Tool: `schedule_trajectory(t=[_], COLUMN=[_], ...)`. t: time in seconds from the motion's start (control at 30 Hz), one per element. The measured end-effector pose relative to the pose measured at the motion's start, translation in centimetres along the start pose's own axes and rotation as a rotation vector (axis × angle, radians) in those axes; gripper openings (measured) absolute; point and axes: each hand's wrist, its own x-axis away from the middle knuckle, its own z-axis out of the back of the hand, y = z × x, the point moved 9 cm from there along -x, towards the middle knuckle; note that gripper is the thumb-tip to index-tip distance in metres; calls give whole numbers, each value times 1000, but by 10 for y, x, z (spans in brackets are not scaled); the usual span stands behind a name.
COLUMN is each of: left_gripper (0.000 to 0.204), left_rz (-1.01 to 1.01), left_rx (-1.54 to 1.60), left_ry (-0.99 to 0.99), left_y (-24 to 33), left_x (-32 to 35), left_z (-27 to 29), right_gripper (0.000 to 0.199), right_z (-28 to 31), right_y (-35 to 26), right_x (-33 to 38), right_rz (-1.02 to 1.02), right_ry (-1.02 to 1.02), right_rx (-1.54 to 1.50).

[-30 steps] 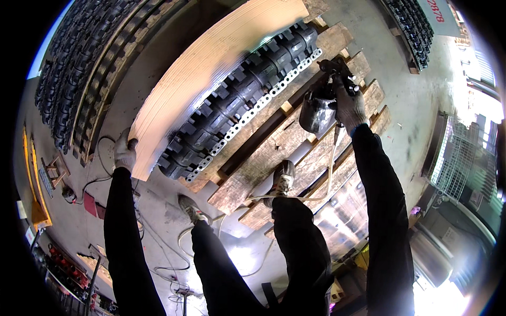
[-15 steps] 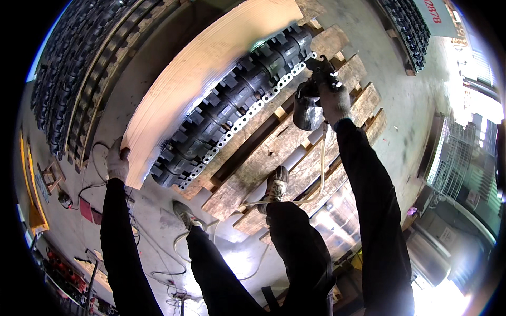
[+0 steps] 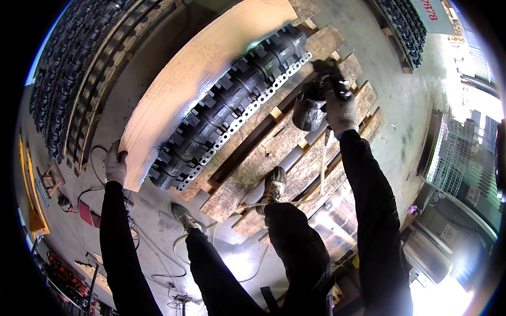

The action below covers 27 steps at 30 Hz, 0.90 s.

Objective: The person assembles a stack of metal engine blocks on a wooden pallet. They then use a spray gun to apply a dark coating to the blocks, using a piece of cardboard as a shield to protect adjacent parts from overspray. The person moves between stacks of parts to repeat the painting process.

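My gloved left hand [image 3: 115, 164] grips the near lower end of a long strip of corrugated cardboard [image 3: 182, 79], its thumb over the edge. The strip stands along the far side of a black, lugged track chain [image 3: 226, 108]; dark overspray marks its lower edge. A row of unpainted, pale holed links [image 3: 243, 117] runs down the chain's near side. In my gloved right hand [image 3: 341, 110] is a spray gun [image 3: 310, 109] with a dark paint cup, held over the pallet to the right of the chain. Whether paint is coming out cannot be made out.
The chain lies on a rough wooden pallet [image 3: 263, 155], with my right shoe [image 3: 275, 185] on it. A pale hose [image 3: 322, 168] hangs from the gun. More black chains [image 3: 63, 79] are stacked at left. Cables lie on the floor; a wire cage [image 3: 450, 152] stands at right.
My right hand and the spray gun have moved slightly right, away from the far end of the chain, and turned a little. My left hand keeps its hold on the cardboard.
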Motion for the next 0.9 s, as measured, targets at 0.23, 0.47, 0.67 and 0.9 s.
schedule_trajectory(t=[0.23,0.47,0.67,0.9], left_gripper=[45,44,43,46], left_rz=[5,3,9,5], left_rx=[83,48,78,41], left_ry=[-52,-57,-72,-71], left_y=[13,20,20,22], left_x=[-3,-4,-6,-3], left_z=[-1,3,-1,2], right_gripper=[26,27,27,26], right_z=[19,35,20,0], right_y=[37,36,71,20], right_x=[5,24,33,59], right_rz=[-60,-121,-163,-70], right_ry=[-35,139,-68,62], right_rx=[137,-189,-12,-220])
